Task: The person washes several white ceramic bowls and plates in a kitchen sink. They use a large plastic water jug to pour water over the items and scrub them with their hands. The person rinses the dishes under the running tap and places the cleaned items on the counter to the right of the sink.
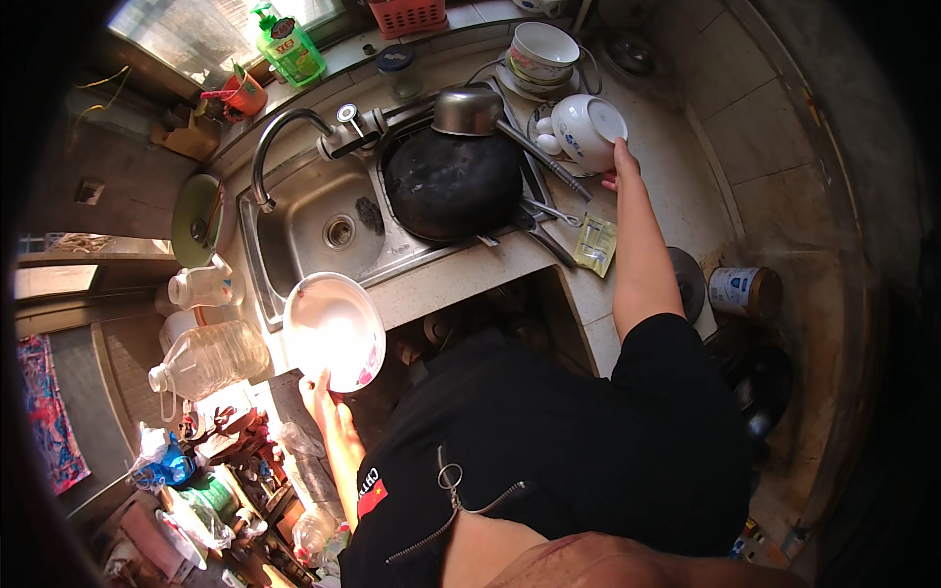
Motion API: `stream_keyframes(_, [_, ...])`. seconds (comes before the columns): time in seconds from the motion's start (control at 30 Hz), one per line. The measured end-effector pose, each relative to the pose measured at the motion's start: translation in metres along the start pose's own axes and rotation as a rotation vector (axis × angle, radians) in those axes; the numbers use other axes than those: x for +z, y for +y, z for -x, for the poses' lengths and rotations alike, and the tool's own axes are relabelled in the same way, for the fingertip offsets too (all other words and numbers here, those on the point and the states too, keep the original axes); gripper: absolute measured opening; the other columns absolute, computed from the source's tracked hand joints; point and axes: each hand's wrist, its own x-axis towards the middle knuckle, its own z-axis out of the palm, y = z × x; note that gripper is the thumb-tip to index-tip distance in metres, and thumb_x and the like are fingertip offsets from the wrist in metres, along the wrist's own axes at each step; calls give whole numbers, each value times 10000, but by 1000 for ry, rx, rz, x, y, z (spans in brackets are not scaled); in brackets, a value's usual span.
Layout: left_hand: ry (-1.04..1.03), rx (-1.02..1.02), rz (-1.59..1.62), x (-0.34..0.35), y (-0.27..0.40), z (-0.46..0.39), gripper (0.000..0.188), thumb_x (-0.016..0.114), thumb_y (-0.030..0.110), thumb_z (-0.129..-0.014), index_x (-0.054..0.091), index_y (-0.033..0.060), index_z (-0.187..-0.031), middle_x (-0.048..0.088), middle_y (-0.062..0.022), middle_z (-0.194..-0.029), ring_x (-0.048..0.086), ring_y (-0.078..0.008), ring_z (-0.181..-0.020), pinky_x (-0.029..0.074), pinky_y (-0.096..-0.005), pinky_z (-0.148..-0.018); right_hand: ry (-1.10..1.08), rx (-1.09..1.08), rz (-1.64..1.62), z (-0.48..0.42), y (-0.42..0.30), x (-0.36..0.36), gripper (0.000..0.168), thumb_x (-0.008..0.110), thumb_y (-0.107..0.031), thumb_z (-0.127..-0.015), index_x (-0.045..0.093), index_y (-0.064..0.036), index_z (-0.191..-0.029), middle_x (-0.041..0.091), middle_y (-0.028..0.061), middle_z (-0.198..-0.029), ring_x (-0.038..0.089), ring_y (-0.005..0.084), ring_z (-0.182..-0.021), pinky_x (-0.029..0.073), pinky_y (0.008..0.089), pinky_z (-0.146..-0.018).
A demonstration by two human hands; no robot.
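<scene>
My left hand [328,408] grips the rim of a white bowl [334,331] with pink flowers, held at the front left corner of the sink. Bright sunlight washes out the bowl's inside. At the far right of the counter my right hand [623,163] has its fingers on a white bowl [588,131] with blue flowers. That bowl is tipped, with its base towards me, above a patterned plate [542,112]. White rounded spoon-like pieces [545,135] show beside it. My right fingers are partly hidden behind the bowl.
A black wok [456,187] lies upside down over the right sink basin, with a steel saucepan [467,110] on it. The left basin [294,220] sits under a curved faucet [283,121]. Stacked bowls [542,55] stand behind. Plastic jugs [213,360] line the left; a yellow-green packet [595,245] lies right.
</scene>
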Motion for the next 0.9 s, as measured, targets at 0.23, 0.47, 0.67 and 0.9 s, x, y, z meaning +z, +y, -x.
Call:
stream_keyframes(0.23, [-44,27,9,23,3,3,243,632,-17,-844,510,24,-1051,605,-91,-973,635,-207,-861,550,-338,-737,-40,27,-65,7,-3,1,881,592,-681,-754,435,-87,-1386,460,146,-1376,516,373,-1129,482,531,-862])
stream_keyframes(0.47, [-96,45,-31,11,-9,-7,401,648,33,-842,455,6,-1192,595,-146,-1063,637,-264,-943,548,-384,-772,-114,-16,-82,2,2,7,949,681,-692,-679,428,-128,-1399,476,132,-1368,510,354,-1138,441,512,-919])
stream_keyframes(0.67, [-99,27,-43,6,-9,-7,369,642,17,-843,467,8,-1168,597,-128,-1033,633,-243,-921,546,-363,-774,-118,-5,-128,0,2,6,963,677,-703,-680,439,-86,-1380,486,157,-1346,516,356,-1127,445,512,-924])
stream_keyframes(0.9, [-96,12,-44,13,-3,-1,332,634,-1,-844,481,11,-1139,598,-107,-998,629,-218,-895,544,-339,-776,-134,38,-21,-2,-2,-8,1073,639,-773,-663,372,-73,-1432,424,172,-1415,472,400,-1208,433,531,-951])
